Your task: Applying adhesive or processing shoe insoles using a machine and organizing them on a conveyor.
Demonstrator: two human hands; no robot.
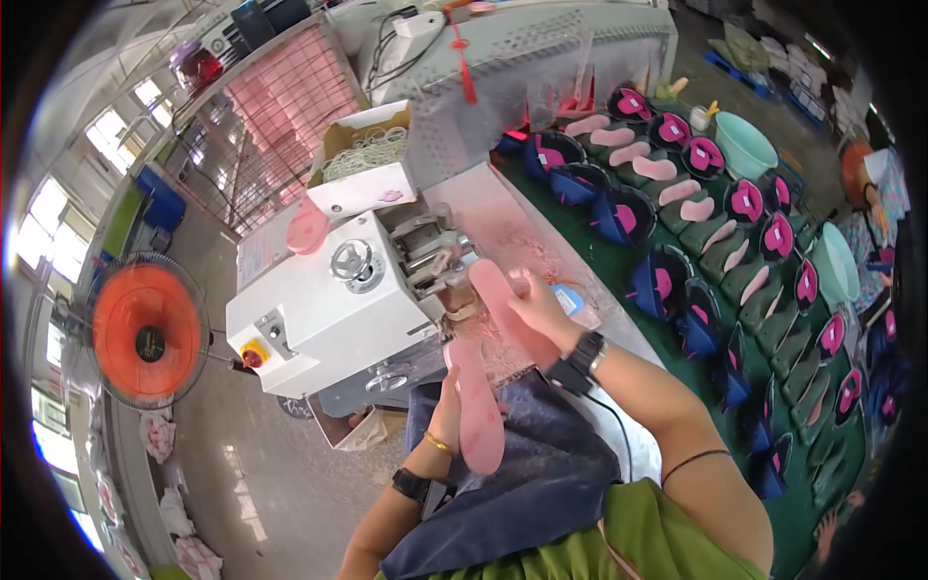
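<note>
My left hand [446,410] is closed on a pink insole [479,425], gripping it by its left edge over my lap. A second pink insole [495,290] is in my right hand [539,311], thumb and fingers gripping its right edge. Its upper end is close to the working head [447,263] of a white bench machine [324,295]; I cannot tell whether they touch. Pink dust and shavings [527,237] cover the worktop around the head. A blue-and-white round item [566,301] lies just beyond my right hand, partly hidden by it.
Pink pieces [307,230] and a box of pale bands [367,155] sit by the machine. At right, a green conveyor [609,261] carries dark shoe uppers, insoles and several lasts. An orange fan [148,329] stands left. Another person [882,193] is at far right.
</note>
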